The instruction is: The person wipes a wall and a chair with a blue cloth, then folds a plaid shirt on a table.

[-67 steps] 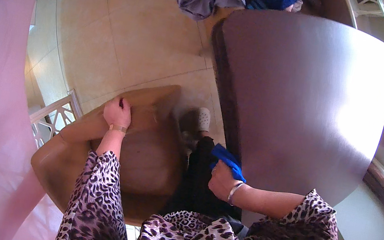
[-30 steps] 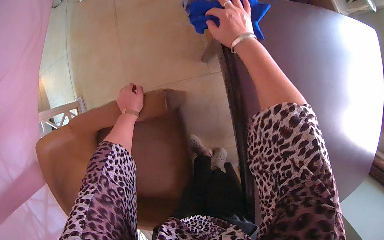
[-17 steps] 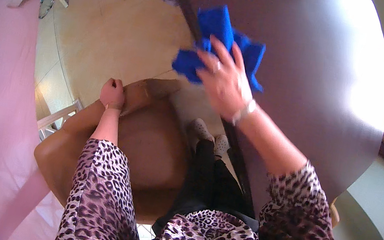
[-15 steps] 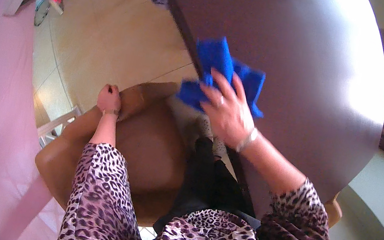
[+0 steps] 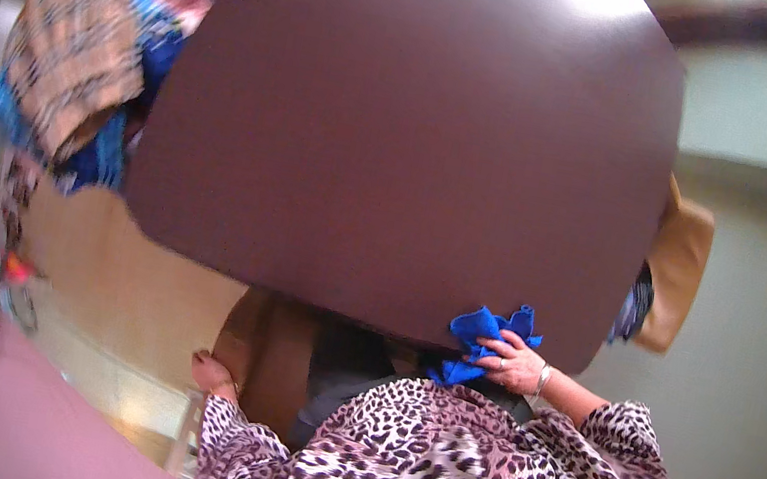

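The dark brown table [image 5: 400, 141] fills the middle of the view. My right hand [image 5: 510, 362] grips a bunched blue cloth [image 5: 480, 332] at the table's near edge, toward its right end, part of the cloth hanging over the edge. My left hand [image 5: 209, 371] is low at the left with curled fingers, on the brown chair [image 5: 257, 340] that stands partly under the table; its fingertips are small and blurred.
A heap of plaid and blue fabrics [image 5: 79, 57] lies beside the table's left end. A tan chair [image 5: 677, 274] with dark cloth [image 5: 634, 307] stands at the right. Pink fabric [image 5: 49, 417] covers the lower left, and tiled floor [image 5: 123, 277] shows between.
The view has swung round, bringing the whole tabletop and fabric heap into sight. My right hand and blue cloth have come from the far corner back to the near edge. My left hand remains low left.
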The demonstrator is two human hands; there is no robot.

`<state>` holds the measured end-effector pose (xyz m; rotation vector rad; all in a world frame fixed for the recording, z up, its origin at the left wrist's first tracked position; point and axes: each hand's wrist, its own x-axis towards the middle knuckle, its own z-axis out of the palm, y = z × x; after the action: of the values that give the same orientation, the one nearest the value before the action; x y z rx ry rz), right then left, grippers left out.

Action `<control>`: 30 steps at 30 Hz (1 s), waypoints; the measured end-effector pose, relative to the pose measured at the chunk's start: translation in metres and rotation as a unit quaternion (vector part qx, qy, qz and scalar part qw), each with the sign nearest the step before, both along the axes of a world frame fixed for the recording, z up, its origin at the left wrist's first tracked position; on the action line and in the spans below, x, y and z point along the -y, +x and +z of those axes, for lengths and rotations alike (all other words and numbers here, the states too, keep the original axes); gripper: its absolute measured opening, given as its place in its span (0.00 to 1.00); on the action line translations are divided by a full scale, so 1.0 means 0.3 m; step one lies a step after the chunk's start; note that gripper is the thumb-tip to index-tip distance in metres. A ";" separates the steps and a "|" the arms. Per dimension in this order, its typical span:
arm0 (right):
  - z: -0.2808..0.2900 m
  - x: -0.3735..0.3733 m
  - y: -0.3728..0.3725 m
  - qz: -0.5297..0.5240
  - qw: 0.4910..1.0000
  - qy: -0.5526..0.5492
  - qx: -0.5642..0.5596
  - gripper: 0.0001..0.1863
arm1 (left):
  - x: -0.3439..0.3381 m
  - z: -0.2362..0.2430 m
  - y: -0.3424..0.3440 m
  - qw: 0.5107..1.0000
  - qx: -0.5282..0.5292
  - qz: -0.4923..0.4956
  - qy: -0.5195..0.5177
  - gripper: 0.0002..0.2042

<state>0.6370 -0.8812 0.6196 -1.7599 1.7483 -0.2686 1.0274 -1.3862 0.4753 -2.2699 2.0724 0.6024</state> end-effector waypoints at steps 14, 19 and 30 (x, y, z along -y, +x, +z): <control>-0.127 -0.701 0.740 -0.783 0.510 0.355 -0.026 0.18 | 0.080 -0.035 -0.278 0.916 0.045 -0.033 0.397 0.23; -0.169 -0.825 1.011 -0.781 0.363 0.501 0.087 0.24 | -0.002 0.059 -0.422 0.895 0.089 -0.113 0.421 0.22; -0.320 -0.643 0.893 -0.778 0.335 0.501 0.178 0.60 | -0.157 0.160 -0.620 0.914 0.118 -0.179 0.345 0.21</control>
<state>0.9050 -0.6884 0.5238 1.1467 1.7987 -0.1663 0.8415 -1.3392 0.5232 -1.4508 1.7148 0.8157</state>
